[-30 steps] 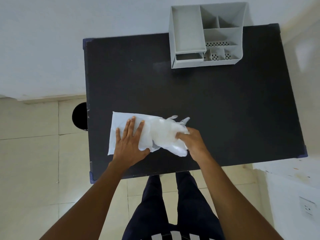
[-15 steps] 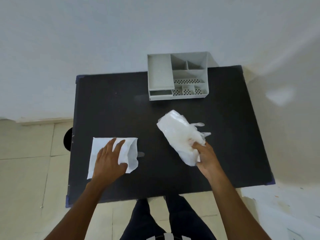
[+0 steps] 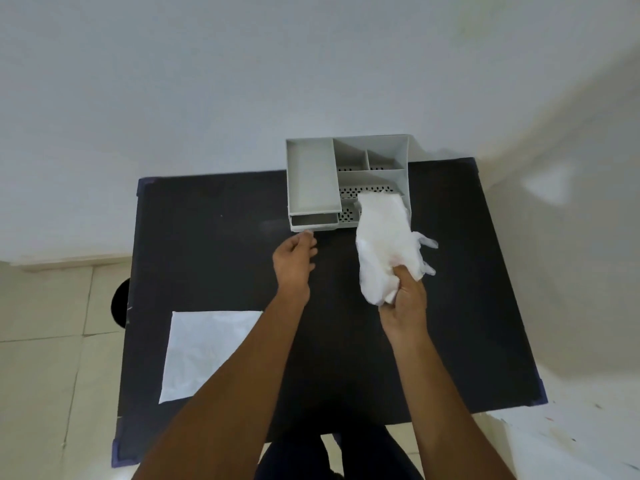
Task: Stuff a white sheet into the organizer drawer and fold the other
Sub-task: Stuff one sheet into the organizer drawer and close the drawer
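My right hand [image 3: 403, 303] grips a crumpled white sheet [image 3: 382, 239], held up in front of the right side of the grey organizer [image 3: 311, 178]. The sheet's top hides part of the organizer's perforated compartments. My left hand [image 3: 294, 261] has its fingers loosely curled and holds nothing; its fingertips are just below the front of the organizer's drawer [image 3: 314, 220], which sits low on the organizer's left side. A second white sheet [image 3: 204, 344] lies flat on the black table [image 3: 207, 237] at the front left, partly covered by my left forearm.
The organizer stands at the table's back edge against a white wall. Tiled floor lies to the left, with a dark round object [image 3: 120, 303] beside the table's left edge. My dark trousers show below the front edge.
My left hand left the flat sheet and reached up to the drawer front. My right hand carried the crumpled sheet up toward the organizer. The camera view shifted forward.
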